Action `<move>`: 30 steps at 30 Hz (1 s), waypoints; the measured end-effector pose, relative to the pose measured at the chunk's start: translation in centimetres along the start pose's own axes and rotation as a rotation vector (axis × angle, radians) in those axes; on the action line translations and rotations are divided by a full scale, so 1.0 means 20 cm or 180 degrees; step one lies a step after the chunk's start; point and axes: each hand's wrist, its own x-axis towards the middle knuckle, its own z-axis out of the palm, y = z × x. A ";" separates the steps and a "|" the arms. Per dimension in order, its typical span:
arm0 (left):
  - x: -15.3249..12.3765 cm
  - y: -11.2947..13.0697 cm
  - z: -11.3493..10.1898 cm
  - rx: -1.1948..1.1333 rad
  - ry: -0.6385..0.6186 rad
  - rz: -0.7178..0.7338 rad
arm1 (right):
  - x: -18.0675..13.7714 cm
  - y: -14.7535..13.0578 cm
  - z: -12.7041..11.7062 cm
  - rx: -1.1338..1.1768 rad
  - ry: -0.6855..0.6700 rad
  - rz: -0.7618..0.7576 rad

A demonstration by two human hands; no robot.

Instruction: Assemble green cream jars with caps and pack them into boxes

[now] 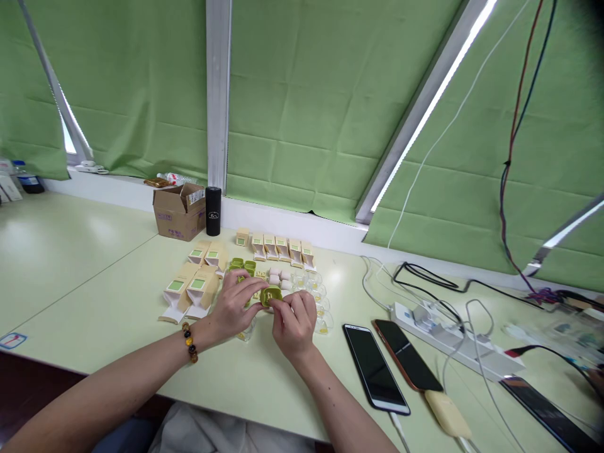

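Green cup (270, 296): one, over the surface (113, 308), gripped by our left hand (234, 305); our right hand (295, 321) touches it, grip unclear. We count ten small tan boxes (202, 285), three phones (376, 368), one black tumbler (213, 211).

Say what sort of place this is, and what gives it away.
Probably an office or small workroom: a long pale table stands beside green blinds, and a power strip lies on it near several phones.
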 end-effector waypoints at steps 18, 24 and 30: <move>0.02 -0.07 -0.01 0.0201 0.0265 -0.0684 | 0.01 -0.01 0.00 0.0283 0.0212 0.0053; 0.02 -0.11 -0.01 -0.0134 0.0280 -0.1332 | -0.02 0.02 0.02 0.0080 -0.0558 0.0326; 0.02 -0.13 0.02 -0.0600 0.0486 -0.1970 | -0.08 0.04 0.08 -0.0208 -0.1134 0.0426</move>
